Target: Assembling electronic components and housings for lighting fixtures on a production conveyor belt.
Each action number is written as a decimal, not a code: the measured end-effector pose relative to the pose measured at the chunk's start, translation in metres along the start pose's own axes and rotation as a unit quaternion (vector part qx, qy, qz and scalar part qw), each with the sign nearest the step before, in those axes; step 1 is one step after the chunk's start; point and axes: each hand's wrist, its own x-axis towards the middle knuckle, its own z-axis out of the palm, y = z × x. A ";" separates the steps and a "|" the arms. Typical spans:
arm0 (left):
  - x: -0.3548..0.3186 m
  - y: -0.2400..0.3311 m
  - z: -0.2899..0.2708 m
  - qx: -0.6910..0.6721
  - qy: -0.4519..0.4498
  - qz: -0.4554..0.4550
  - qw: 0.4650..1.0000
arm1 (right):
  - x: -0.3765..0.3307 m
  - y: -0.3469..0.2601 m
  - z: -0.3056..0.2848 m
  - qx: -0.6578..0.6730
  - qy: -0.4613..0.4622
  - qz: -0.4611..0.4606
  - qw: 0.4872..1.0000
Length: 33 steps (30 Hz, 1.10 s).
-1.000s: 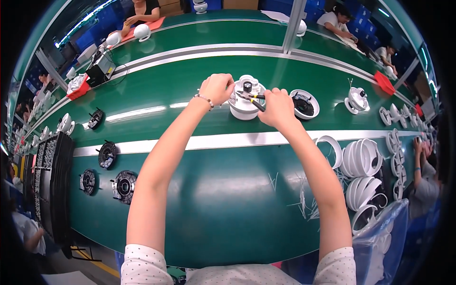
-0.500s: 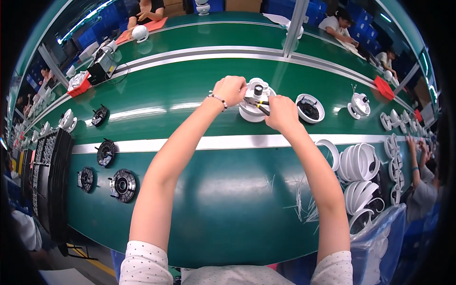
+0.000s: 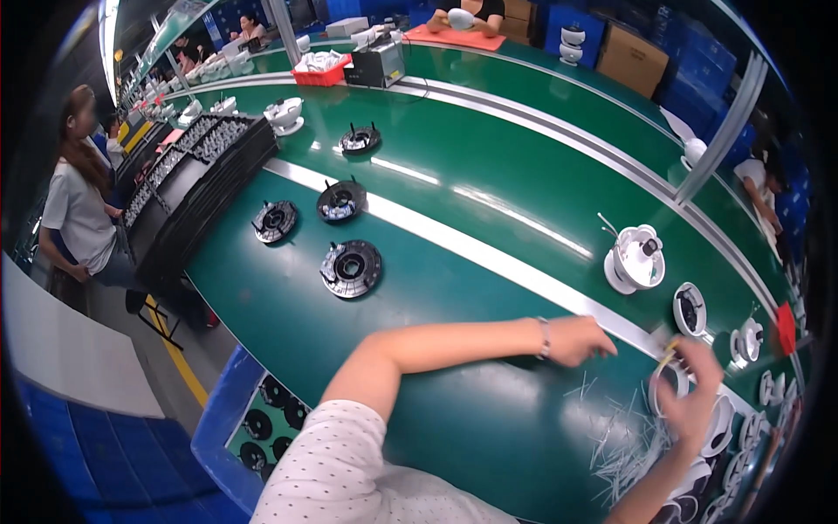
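My left hand rests on the green bench by the silver strip, fingers loosely bent, with nothing seen in it. My right hand is just to its right, gripping a small yellow-handled tool above a white ring housing. A white dome housing with thin wires stands alone on the belt beyond both hands. Beside it lie a white ring with a black inside and a smaller white dome.
Several black round parts lie on the belt to the left. Stacked black trays line the left edge, where a person stands. A blue bin holds black parts. White wire offcuts litter the bench.
Both hands have left the white dome housing and come back to the near edge of the bench. The housing stays on the belt. My view has swung to the left.
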 end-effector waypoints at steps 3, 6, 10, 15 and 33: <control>-0.050 0.014 -0.045 0.091 0.142 -0.043 0.985 | -0.042 -0.025 0.024 -0.025 -0.162 -0.070 0.984; -0.125 0.022 -0.102 0.315 0.279 -0.154 0.894 | -0.080 -0.035 0.071 -0.019 -0.252 -0.077 0.965; -0.241 0.031 -0.181 0.488 0.369 -0.298 0.733 | -0.111 -0.054 0.110 0.016 -0.277 -0.097 0.956; -0.280 0.037 -0.215 0.357 0.159 -0.364 0.846 | -0.127 -0.069 0.133 0.079 -0.298 -0.159 0.938; -0.218 0.050 -0.189 0.048 0.213 -0.406 0.887 | -0.067 0.148 0.067 -0.316 -0.023 0.200 0.927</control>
